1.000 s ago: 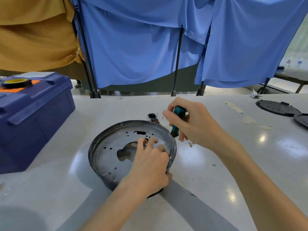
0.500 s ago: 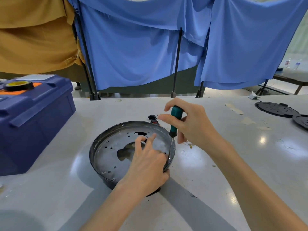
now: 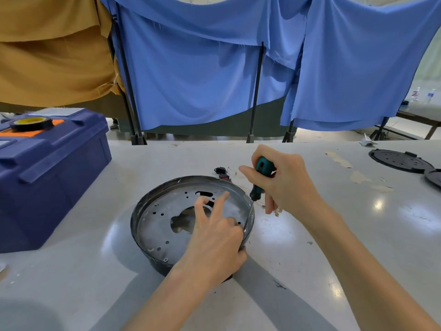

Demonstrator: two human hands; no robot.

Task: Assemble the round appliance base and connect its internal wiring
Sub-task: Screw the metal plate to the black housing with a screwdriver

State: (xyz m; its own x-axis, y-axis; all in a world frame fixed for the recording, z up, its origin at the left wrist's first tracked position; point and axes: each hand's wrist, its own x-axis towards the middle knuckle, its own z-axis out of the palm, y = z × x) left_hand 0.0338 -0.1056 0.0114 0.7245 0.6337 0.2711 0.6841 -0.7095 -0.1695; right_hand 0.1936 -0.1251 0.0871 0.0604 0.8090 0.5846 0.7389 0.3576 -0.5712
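Observation:
The round metal base (image 3: pixel 162 211) lies open side up on the white table (image 3: pixel 358 247), its floor pierced with holes and a large cut-out. My left hand (image 3: pixel 214 244) holds its right rim, thumb outside and fingers inside, with two fingers lifted straight. In my right hand (image 3: pixel 286 185) is a green-handled screwdriver (image 3: pixel 261 175), gripped and held nearly upright. Its shaft runs down to the inner wall of the base beside my left fingers. A black connector (image 3: pixel 220 170) with red wires lies just behind the base.
A blue toolbox (image 3: pixel 47 177) stands at the left with a roll of tape (image 3: pixel 29 123) on its lid. Two black round plates (image 3: pixel 398 161) lie at the far right. Small loose bits (image 3: pixel 276 212) sit beside the base. Blue curtains hang behind the table.
My right hand has turned on the screwdriver handle, its forefinger now stretched out. Two fingers of my left hand have lifted and spread. The base has stayed put.

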